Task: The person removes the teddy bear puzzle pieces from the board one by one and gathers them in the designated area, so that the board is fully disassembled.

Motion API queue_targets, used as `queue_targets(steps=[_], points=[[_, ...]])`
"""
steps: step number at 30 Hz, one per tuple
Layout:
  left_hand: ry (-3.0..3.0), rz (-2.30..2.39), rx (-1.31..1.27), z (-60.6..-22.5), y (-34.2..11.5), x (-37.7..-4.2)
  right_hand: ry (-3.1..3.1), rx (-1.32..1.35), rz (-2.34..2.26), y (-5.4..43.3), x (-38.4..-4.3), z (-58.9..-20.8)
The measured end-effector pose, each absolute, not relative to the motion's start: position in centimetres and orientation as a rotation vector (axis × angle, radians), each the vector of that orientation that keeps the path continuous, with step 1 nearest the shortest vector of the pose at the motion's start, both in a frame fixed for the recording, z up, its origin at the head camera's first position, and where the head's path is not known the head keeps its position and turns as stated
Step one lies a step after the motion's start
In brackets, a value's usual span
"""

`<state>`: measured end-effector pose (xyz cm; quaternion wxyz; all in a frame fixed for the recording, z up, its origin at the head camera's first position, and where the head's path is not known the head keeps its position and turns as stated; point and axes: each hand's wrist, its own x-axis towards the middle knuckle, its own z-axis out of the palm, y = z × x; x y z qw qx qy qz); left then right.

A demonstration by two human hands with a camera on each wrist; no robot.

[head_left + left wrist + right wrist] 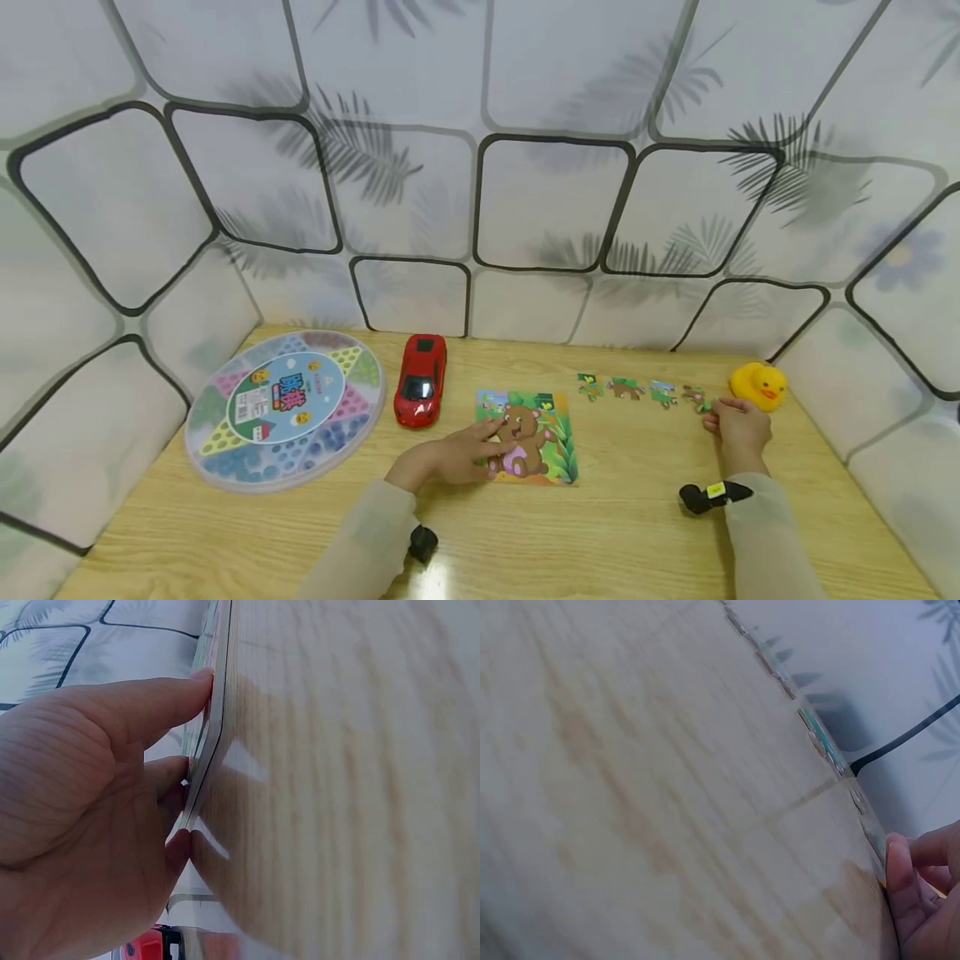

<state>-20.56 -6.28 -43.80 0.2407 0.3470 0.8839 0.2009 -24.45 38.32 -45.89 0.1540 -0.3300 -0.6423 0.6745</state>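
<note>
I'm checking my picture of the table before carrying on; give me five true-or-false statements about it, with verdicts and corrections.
1. The left grip rests on the bear puzzle. True.
2. The red car stands to the right of the bear puzzle. False: the red car is to its left.
3. The right grip is at the rightmost loose puzzle piece. True.
4. The yellow duck sits on the round game board. False: the yellow duck sits on the table, near the right grip; the round game board is at the far left.
5. The red car is between the round game board and the bear puzzle. True.
</note>
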Motion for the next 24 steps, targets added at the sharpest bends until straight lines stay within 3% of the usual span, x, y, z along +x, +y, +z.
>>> queue_targets(steps=[6,14,24], points=[[2.421,0.536,0.967,-43.9,-6.2,-20.6,-1.849,-0.873,1.917,38.3,-23.7,-45.9],[2.432,0.533,0.961,-43.9,-6.3,-20.6,-1.724,-0.407,2.248,38.9,-21.9,-45.9],[2.428,0.531,0.944,-43.7,-6.2,-20.6,-1.639,-0.089,2.405,38.1,-21.1,-45.7]])
